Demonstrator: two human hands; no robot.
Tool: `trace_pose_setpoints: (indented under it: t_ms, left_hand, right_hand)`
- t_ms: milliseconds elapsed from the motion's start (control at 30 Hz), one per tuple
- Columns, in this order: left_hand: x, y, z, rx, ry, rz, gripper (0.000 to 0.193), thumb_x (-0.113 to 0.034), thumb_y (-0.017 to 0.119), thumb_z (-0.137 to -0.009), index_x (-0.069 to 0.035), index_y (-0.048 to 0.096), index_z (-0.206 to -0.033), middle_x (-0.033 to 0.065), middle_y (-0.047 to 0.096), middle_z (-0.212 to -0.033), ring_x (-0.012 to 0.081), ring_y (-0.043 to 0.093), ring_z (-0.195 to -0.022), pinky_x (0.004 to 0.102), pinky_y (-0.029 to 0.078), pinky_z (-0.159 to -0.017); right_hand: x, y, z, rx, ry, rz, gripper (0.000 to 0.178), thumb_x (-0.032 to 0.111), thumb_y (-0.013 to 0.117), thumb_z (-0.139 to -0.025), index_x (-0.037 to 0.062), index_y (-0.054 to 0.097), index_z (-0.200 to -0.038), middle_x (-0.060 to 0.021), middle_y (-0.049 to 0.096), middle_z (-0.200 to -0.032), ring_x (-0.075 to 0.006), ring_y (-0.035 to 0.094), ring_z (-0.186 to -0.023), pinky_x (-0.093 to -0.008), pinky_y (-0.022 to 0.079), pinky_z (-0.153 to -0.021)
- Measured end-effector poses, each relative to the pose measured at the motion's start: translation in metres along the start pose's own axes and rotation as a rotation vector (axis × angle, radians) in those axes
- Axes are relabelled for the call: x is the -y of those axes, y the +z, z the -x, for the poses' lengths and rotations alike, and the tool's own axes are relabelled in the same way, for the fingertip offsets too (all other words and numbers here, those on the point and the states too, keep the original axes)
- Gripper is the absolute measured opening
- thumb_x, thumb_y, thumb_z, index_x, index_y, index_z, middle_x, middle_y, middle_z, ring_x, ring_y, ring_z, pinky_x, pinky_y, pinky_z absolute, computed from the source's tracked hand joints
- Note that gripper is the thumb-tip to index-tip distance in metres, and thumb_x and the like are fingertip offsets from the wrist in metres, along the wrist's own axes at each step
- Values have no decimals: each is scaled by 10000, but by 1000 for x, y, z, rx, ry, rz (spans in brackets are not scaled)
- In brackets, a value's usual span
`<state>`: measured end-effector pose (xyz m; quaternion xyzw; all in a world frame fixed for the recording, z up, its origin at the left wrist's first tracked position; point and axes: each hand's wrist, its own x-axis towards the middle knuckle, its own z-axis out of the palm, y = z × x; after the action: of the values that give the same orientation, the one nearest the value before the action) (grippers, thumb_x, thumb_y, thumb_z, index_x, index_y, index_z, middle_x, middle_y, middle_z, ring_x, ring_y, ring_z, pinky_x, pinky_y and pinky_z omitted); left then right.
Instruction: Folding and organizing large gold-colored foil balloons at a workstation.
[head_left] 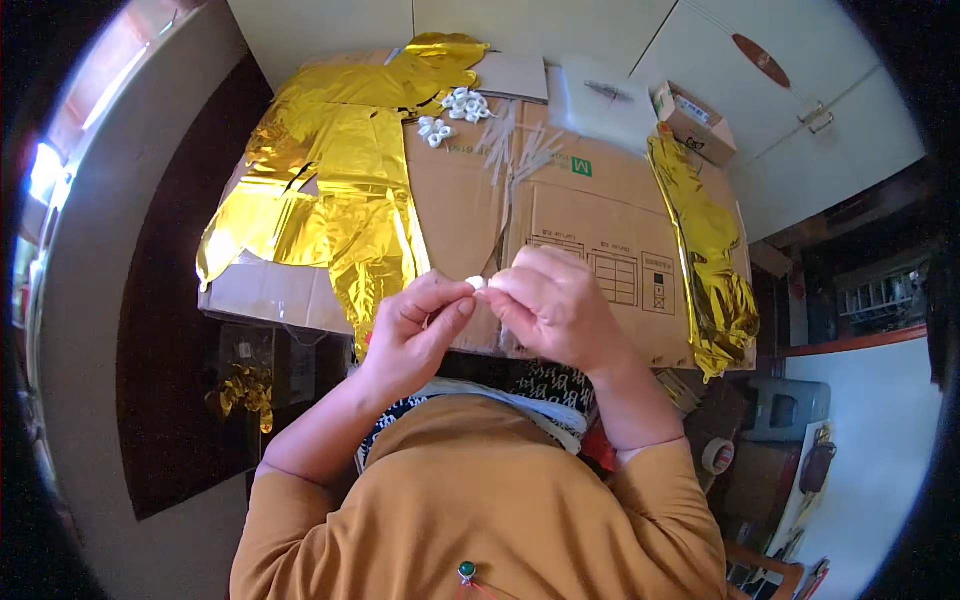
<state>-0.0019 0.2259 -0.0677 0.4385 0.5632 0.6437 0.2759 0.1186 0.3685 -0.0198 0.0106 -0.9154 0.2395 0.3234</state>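
Observation:
My left hand and my right hand meet over the near edge of the cardboard. Between their fingertips is a small white piece, mostly covered, so its exact kind is hidden. Both hands are closed in a pinch. Farther back on the cardboard lie small white ring-shaped coils in two little heaps. To their right, thin whitish translucent strips are scattered. Crumpled gold foil sheets, looking like flat foil balloons, spread over the left side.
Flattened cardboard covers the work surface. More folded gold foil lies along its right edge, near a small open carton. A clear plastic bag rests at the back. Below right are a tape roll and a grey-blue plastic stool.

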Motion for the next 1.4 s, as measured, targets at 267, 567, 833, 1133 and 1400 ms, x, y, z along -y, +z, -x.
trace_pose_setpoints:
  t_ms: [267, 567, 833, 1133, 1400]
  left_hand:
    - [8, -2, 1, 78, -226, 37, 134, -111, 668, -857, 5, 669, -923, -27, 496, -719, 36, 411, -617, 203, 337, -537]
    - [9, -16, 0, 132, -316, 291, 114, -126, 666, -861, -13, 670, -854, -26, 506, -765, 33, 441, -671, 190, 342, -576]
    - [-1, -26, -9, 406, -321, 318, 100, -109, 681, -844, -9, 675, -850, -5, 560, -814, 73, 515, -733, 228, 398, -659]
    - [21, -42, -13, 319, -582, 607, 83, -67, 697, -816, -5, 682, -869, 13, 632, -813, 91, 572, -727, 227, 458, -675]
    - [22, -54, -25, -315, -357, 645, 261, -150, 634, -880, -9, 601, -1097, -26, 602, -818, 22, 459, -614, 167, 369, -539]
  right_hand:
    - [-28, 16, 7, 316, 487, -454, 213, 195, 698, -803, 29, 593, -723, -38, 522, -601, -145, 485, -525, -286, 396, -499]
    - [-22, -1, 6, 52, 379, -495, 121, 68, 709, -768, 30, 632, -854, -63, 602, -867, -158, 574, -818, -288, 458, -724]
    - [-12, -8, -13, 475, 152, -552, 214, 85, 735, -716, 46, 585, -864, -99, 590, -821, -255, 604, -756, -340, 478, -657]
    - [-3, 14, -10, 346, 306, -532, 138, -2, 700, -715, 28, 600, -804, -59, 604, -750, -153, 603, -673, -269, 474, -605]
    - [-94, 66, -55, 328, 594, -554, 126, 121, 711, -805, 56, 611, -845, 24, 598, -730, -58, 546, -643, -212, 448, -579]
